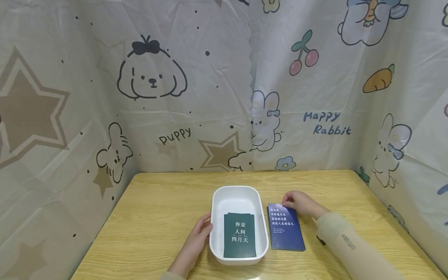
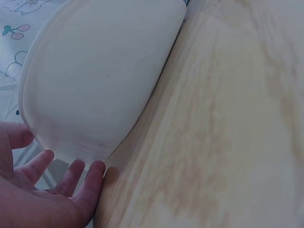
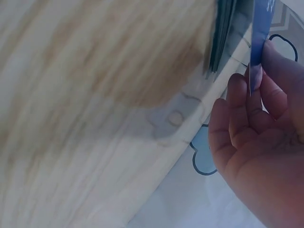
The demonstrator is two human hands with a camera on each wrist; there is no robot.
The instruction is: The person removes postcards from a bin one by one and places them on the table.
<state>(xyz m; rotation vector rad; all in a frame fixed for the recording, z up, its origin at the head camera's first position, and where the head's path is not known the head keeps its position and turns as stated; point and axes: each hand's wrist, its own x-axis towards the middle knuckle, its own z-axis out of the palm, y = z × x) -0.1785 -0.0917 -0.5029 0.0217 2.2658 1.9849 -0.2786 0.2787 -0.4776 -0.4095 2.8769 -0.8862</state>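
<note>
A white plastic tub (image 1: 239,190) stands on the table, a dark green card (image 1: 239,247) with white writing lying in it on top of others. The fingertips of my left hand (image 1: 200,235) touch the tub's left outer wall; in the left wrist view the fingers (image 2: 90,183) are spread loosely along it. To the tub's right lies a pile of cards topped by a blue card (image 1: 287,235) with white writing. My right hand (image 1: 300,202) pinches the blue card's far edge between thumb and fingers. In the right wrist view that card stands apart from the stack edges (image 3: 222,38).
The wood-grain table (image 1: 161,210) carries the tub and cards. A printed cloth curtain (image 1: 217,77) encloses it at the back and both sides. Beneath the right wrist, a small dark object (image 1: 320,240) shows.
</note>
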